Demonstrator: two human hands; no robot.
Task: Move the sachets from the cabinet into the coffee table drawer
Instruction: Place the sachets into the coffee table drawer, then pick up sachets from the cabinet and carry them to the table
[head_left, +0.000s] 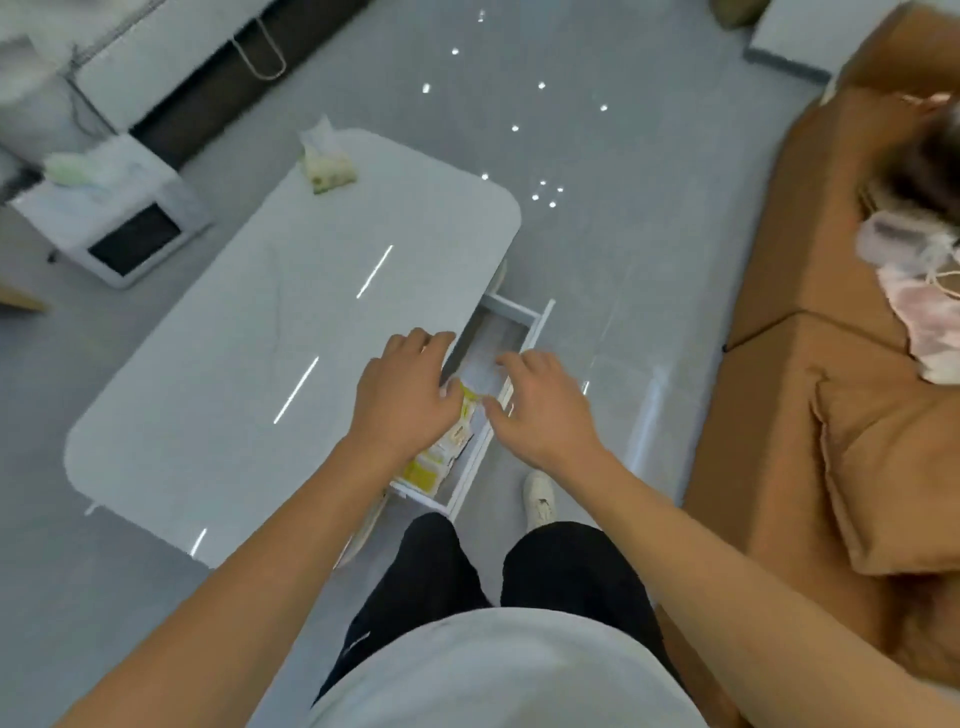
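Sachets in the open drawer
My left hand (410, 395) and right hand (540, 405) hover slack-fingered, empty; yellow sachets (441, 452) look light, floppy — pinch edges.

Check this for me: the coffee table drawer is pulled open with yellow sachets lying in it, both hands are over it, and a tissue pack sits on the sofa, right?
Not quite. The tissue pack sits on the far end of the coffee table, not on the sofa; the head view shows it. The rest holds: the drawer is open, yellow sachets lie in it, and the left hand and right hand are over it.
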